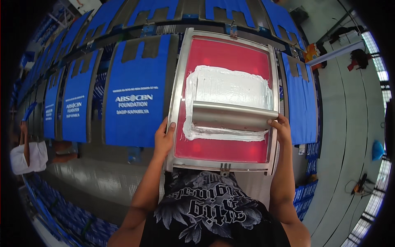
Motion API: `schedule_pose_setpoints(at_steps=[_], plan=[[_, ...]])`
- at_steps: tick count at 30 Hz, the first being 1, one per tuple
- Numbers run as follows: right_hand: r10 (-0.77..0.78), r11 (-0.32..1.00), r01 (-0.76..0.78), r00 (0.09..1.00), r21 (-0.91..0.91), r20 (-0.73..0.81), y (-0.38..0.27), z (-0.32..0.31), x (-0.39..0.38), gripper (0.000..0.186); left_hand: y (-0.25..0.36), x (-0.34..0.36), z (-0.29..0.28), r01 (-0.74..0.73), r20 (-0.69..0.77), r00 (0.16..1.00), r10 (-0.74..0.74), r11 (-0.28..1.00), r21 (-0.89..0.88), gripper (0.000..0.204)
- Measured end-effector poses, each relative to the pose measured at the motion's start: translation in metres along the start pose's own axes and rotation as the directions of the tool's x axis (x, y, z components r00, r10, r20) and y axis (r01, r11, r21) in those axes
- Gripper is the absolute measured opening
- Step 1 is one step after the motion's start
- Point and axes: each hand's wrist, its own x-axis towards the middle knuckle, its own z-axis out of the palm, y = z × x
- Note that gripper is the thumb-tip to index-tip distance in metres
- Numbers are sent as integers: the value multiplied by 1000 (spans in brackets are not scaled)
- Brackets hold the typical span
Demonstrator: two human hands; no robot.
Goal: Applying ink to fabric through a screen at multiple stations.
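Note:
In front of me is a screen printing frame (pixel 178 103) with metal rails and a red mesh (pixel 226 49). White ink (pixel 230 84) is spread thickly over the mesh's middle, with ragged edges. A wide metal squeegee (pixel 234 115) lies crosswise on the ink, near its lower edge. My left hand (pixel 163 138) is closed around the frame's left rail, thumb on top. On the opposite side, my right hand (pixel 282 128) closes on the right rail, its thumb reaching in to the squeegee's right end. What lies under the frame is hidden.
Blue printed fabric panels (pixel 135 86) lie on dark boards in rows left and beyond; another blue panel (pixel 299 103) is at right. A metal hinge clip (pixel 224 169) sits on the frame's near rail. At far left is another person's arm (pixel 25 142). Cables (pixel 360 187) lie on the right-hand floor.

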Motion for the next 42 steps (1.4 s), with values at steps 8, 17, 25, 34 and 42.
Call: schedule_pose_setpoints(at_steps=[8,17,25,34,42], plan=[[2,997,8,991,-74,133,22,-72,45,35,7,-27,77,55,-43,997,-58,995,-80,46],[-63,997,68,982,-23,176,58,-79,67,39,2,-4,88,128,-178,978,-112,988,85,54],[-20,999,25,981,-21,193,63,-73,62,40,-19,-3,81,126,-165,980,-111,988,86,50],[9,926,66,980,-372,196,49,-79,62,41,-20,-6,73,-173,-96,918,384,609,774,58],[-51,440,450,877,-777,478,1,-41,-4,37,99,4,114,-606,606,778,164,450,656,36]])
